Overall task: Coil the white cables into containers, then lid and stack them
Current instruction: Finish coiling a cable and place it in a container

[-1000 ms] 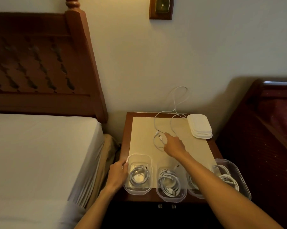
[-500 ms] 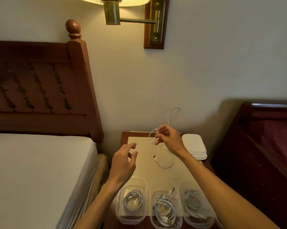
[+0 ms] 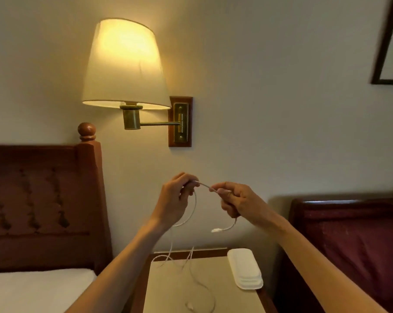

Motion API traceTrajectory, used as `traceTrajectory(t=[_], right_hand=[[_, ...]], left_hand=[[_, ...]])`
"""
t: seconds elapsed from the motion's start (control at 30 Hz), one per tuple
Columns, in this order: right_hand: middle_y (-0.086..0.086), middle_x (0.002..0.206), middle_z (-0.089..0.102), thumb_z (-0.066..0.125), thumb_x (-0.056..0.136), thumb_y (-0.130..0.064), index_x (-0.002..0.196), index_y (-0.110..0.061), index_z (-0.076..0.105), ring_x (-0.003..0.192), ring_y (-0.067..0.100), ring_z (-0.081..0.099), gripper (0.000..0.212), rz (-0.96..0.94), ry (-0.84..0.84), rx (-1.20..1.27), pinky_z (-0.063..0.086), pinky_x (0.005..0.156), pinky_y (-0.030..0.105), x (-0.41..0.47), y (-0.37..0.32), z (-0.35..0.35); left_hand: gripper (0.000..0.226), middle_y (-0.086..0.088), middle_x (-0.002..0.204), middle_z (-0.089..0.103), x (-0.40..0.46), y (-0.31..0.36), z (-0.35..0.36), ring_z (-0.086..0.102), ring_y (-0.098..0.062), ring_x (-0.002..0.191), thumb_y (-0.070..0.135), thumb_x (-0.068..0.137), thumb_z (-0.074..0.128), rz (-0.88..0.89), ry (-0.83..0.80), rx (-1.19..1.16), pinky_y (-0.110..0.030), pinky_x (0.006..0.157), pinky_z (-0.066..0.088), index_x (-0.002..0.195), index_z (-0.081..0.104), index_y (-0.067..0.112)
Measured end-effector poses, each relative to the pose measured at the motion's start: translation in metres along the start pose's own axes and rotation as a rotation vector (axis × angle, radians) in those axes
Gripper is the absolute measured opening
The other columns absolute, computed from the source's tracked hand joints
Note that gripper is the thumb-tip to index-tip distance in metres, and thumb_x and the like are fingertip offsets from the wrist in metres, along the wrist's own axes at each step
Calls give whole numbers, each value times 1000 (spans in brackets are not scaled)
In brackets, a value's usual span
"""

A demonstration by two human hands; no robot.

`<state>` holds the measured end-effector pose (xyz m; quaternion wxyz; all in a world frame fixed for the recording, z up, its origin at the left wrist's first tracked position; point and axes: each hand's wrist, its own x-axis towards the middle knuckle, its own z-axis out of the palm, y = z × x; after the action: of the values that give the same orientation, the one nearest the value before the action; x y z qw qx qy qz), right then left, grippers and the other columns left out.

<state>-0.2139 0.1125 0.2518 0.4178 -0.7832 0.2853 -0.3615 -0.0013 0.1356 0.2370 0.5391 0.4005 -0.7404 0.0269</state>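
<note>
Right hand [image 3: 240, 203] and left hand [image 3: 176, 198] each pinch the white cable [image 3: 194, 208], raised above the nightstand [image 3: 191, 288]; its slack trails onto the top. Coiling looks barely begun. Stacked lids [image 3: 245, 269] lie unused, so lidding and stacking remain. No containers in view.

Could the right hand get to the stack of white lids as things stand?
Probably yes: the lids lie uncovered on the nightstand below the right hand, but that hand is pinching the cable.
</note>
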Motion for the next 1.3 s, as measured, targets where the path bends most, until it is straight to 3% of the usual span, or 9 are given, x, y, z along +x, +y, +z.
traceTrajectory(t=[0.13, 0.27, 0.43, 0.57, 0.63, 0.83, 1.07, 1.17, 1.3], right_hand=[[-4, 54, 34, 37, 100, -34, 80, -13, 59, 46, 9, 26, 36, 169, -146, 391, 28, 44, 19, -16, -9, -12], [-4, 56, 28, 29, 105, -28, 78, -15, 52, 47, 9, 23, 38, 142, -151, 560, 27, 45, 20, -17, -28, -16], [-6, 54, 22, 30, 106, -26, 79, -14, 51, 45, 8, 20, 36, 84, 11, 721, 21, 44, 22, -5, -47, -18], [-6, 54, 21, 31, 106, -27, 81, -14, 50, 46, 9, 19, 34, 44, 166, 792, 20, 45, 23, 5, -50, -26], [-6, 53, 20, 31, 106, -27, 80, -14, 49, 45, 9, 18, 35, 12, 280, 826, 19, 45, 23, 9, -51, -37], [-4, 53, 23, 34, 106, -26, 80, -14, 51, 48, 11, 19, 34, -9, 446, 705, 24, 47, 23, 7, -54, -66], [10, 63, 63, 43, 104, -18, 86, -2, 63, 54, 21, 58, 31, -104, 378, 152, 49, 56, 31, 6, -58, -37], [11, 64, 67, 45, 103, -17, 84, -1, 65, 54, 22, 63, 32, -87, 275, 10, 54, 57, 29, 5, -60, -29], [3, 50, 57, 44, 103, -19, 82, -4, 66, 42, 15, 51, 35, -28, 186, -39, 46, 49, 22, -1, -56, -23]], left_hand=[[15, 3, 90, 59, 22, 4, -18, 57, 0, 78, 1, 93, 55, 96, 56, 85, -11, 70, 46, 98, 68, 5], [14, 3, 93, 61, 16, 1, -11, 58, 3, 82, 0, 92, 56, 83, 50, 103, -9, 72, 46, 99, 66, 7], [21, 10, 78, 60, -19, -17, 20, 59, -4, 75, 9, 100, 46, -189, -72, 26, -14, 65, 44, 89, 58, 23], [30, 6, 65, 53, -42, -22, 44, 47, -9, 59, 26, 104, 39, -461, -256, -120, -31, 60, 38, 81, 57, 20], [33, 10, 62, 47, -48, -17, 47, 42, -7, 57, 31, 103, 37, -513, -291, -169, -31, 58, 35, 77, 55, 21], [38, 8, 59, 51, -49, -14, 31, 47, -11, 53, 58, 96, 34, -235, -154, 84, -32, 52, 34, 77, 48, 28], [26, 16, 64, 48, -6, 44, 8, 46, -6, 53, 46, 102, 34, 263, -419, 329, -14, 53, 32, 88, 51, 32], [23, 19, 68, 47, 13, 57, -1, 45, -3, 53, 46, 103, 31, 361, -320, 322, -8, 55, 31, 98, 50, 34], [26, 17, 69, 53, 28, 59, -8, 47, -1, 52, 46, 103, 31, 396, -175, 318, -7, 53, 36, 99, 51, 30]])
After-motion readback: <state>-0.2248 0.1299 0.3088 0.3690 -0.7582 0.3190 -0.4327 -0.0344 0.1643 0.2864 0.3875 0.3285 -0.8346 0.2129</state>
